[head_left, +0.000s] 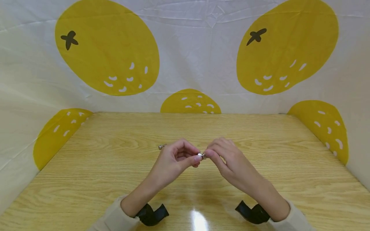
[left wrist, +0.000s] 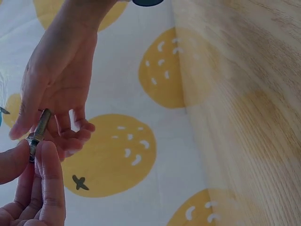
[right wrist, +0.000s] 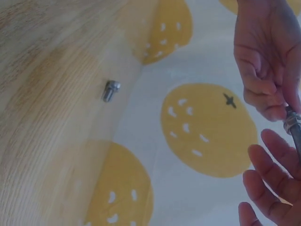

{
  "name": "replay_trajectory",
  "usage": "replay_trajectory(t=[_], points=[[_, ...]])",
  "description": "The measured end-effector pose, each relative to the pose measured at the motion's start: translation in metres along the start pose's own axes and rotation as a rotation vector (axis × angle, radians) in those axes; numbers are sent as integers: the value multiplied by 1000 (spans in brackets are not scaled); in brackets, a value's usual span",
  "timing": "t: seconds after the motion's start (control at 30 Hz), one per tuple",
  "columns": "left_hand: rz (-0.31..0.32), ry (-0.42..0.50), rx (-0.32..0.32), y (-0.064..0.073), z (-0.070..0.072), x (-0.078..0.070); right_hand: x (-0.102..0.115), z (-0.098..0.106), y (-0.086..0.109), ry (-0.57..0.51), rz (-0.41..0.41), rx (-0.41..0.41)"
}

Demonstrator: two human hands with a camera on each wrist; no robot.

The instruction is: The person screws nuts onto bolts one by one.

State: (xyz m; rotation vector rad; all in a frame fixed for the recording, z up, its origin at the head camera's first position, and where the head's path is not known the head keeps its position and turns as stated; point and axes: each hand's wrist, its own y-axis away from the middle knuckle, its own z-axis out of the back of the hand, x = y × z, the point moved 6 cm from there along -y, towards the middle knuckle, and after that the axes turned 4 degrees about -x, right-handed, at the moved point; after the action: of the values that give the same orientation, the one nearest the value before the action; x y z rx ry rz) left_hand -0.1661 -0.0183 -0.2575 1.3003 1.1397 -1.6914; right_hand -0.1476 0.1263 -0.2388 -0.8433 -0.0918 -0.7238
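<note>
My left hand (head_left: 170, 160) pinches one end of a metal bolt (left wrist: 42, 125) between thumb and fingertips. A ring-like metal part, a nut or washer (right wrist: 291, 121), sits around the bolt close to those fingertips. On the other side my right hand (head_left: 232, 162) holds its thumb and fingers at the bolt's shank, which points toward its palm; its exact contact is partly hidden. Both hands are raised above the table. A second short bolt (head_left: 162, 146) lies on the table just beyond the left hand, and the right wrist view shows this loose bolt (right wrist: 110, 91) too.
The wood-grain table (head_left: 115, 179) reaches back to a white cloth (head_left: 196, 57) printed with yellow fruit shapes, which encloses the back and both sides. Black straps (head_left: 153, 215) are on both wrists, beside the light sleeves (head_left: 118, 215).
</note>
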Motion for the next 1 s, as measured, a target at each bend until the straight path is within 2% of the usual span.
replay_trajectory(t=[0.1,0.27,0.67,0.9,1.0], points=[[-1,-6,-8,0,1,0,0,2,1,-17,-30,26],[-2,2,-13,-1,1,0,5,2,-1,-37,32,35],[-7,-4,18,1,1,-1,4,-1,-1,-44,75,-15],[-5,-22,6,0,1,0,2,2,1,-24,9,6],[-3,-24,-4,0,2,-1,4,3,0,-40,25,17]])
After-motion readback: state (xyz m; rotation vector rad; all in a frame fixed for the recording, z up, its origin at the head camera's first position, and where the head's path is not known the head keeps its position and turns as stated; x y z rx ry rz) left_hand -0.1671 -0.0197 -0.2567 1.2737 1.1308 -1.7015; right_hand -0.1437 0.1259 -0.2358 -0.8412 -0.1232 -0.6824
